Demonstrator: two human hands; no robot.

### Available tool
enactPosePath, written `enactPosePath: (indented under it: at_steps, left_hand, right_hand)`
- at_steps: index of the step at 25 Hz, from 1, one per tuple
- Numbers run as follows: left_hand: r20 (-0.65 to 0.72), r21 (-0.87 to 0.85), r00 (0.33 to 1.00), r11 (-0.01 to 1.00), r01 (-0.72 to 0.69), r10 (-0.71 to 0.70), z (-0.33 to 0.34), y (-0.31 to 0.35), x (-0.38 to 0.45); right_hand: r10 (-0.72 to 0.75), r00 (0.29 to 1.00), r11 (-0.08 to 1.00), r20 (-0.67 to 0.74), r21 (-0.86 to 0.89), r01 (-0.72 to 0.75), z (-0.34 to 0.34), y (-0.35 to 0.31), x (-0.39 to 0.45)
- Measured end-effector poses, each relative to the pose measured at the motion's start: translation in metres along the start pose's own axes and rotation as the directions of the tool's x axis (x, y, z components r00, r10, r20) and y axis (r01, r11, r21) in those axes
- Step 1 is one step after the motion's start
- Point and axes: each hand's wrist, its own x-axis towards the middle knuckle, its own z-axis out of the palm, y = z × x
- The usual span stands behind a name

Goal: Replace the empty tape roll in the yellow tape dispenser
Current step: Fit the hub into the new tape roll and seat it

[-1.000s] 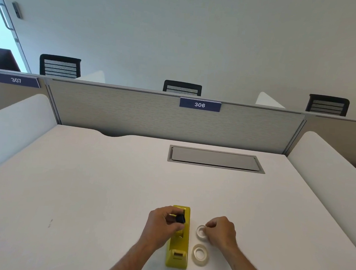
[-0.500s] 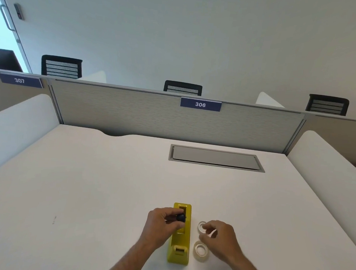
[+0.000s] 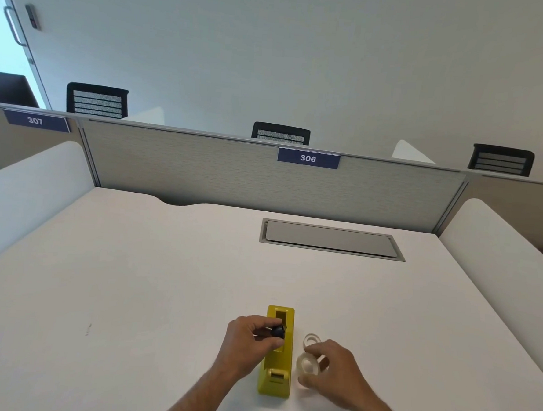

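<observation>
Near the front edge of the white desk (image 3: 132,276) stands the yellow plastic tape dispenser (image 3: 277,355), long and narrow, its cutter end toward the person and its roll well open at the top. Over the left side of the dispenser, the left hand (image 3: 249,347) pinches a small black spindle hub (image 3: 277,331) between thumb and curled fingers, holding it just above the well (whether the hub touches the yellow body cannot be told). Just right of the dispenser, the right hand (image 3: 333,371) curls its fingers and thumb around a clear roll of tape with a white core (image 3: 307,366); the roll is tilted, with its open centre turned up toward the camera, and whether it rests on the desk is unclear. Slightly beyond that roll, also right of the dispenser and apart from it, a thin empty whitish ring (image 3: 312,338) lies on the desk. Far behind the dispenser, a grey rectangular cable hatch (image 3: 331,240) is set flush into the desk, and behind that rises a beige fabric partition (image 3: 202,169) carrying a dark blue plate marked 306 (image 3: 308,158).
</observation>
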Motion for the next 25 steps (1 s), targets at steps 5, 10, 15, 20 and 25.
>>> enactPosePath:
  at_steps: [5, 10, 15, 20, 25]
  left_hand:
    - [0.012, -0.019, 1.0, 1.0, -0.002, 0.002, 0.001, 0.001, -0.001]
    - [0.013, -0.034, 1.0, 0.999, -0.022, 0.022, 0.002, 0.007, -0.002]
    - [0.021, -0.042, 0.999, 0.998, -0.05, 0.05, 0.004, 0.005, -0.002]
    - [0.03, -0.042, 0.998, 0.998, -0.054, 0.056, 0.007, 0.007, -0.001]
    - [0.028, -0.033, 0.997, 0.997, -0.075, 0.076, 0.008, 0.008, -0.001]
  right_hand:
    - [0.044, 0.998, 0.867, -0.035, 0.498, -0.021, -0.015, -0.02, -0.005]
    - [0.035, 0.999, 0.77, -0.035, 0.638, -0.005, -0.018, -0.032, -0.004]
    - [0.018, 1.0, 0.677, 0.003, 0.736, -0.014, -0.022, -0.036, -0.001]
    - [0.01, 1.0, 0.638, 0.005, 0.77, -0.01, -0.021, -0.034, 0.003]
    - [-0.004, 1.0, 0.614, 0.011, 0.79, -0.006, -0.019, -0.033, 0.006]
